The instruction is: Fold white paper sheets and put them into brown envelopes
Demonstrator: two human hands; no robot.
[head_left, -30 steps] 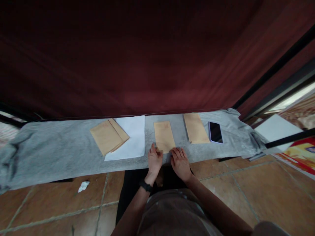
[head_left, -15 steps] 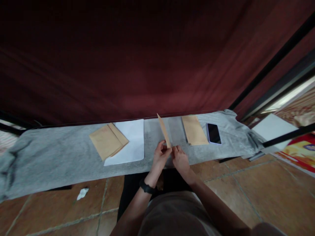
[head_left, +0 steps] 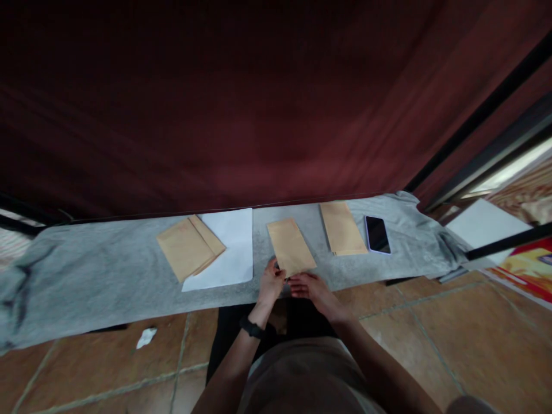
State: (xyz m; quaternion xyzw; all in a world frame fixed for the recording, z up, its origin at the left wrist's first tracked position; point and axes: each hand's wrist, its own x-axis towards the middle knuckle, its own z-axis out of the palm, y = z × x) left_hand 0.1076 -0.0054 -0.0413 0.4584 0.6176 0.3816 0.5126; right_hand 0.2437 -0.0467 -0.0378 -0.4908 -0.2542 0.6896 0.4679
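A brown paper envelope point(head_left: 291, 246) lies with its face up over the middle of the grey cloth, its near edge at my hands. My left hand point(head_left: 271, 283) pinches the near left corner between thumb and fingers. Just beside it, my right hand point(head_left: 311, 289) has its fingers stretched out to the left along the near edge; whether they touch the paper is hard to make out. Another pile of brown envelopes point(head_left: 344, 229) rests to the right. Further left, several more brown envelopes point(head_left: 185, 248) overlap a white sheet point(head_left: 235, 247).
A phone point(head_left: 378, 234) lies right of the envelope pile. The grey cloth point(head_left: 99, 270) covers a long narrow surface against a dark red curtain point(head_left: 276, 115). A crumpled white scrap point(head_left: 146, 338) is on the tiled floor. A dark bar point(head_left: 509, 240) crosses at the right.
The envelope was tilted up edge-on and now lies flatter, face up. My left hand has shifted slightly left and nearer; the fingers of my right hand have straightened out.
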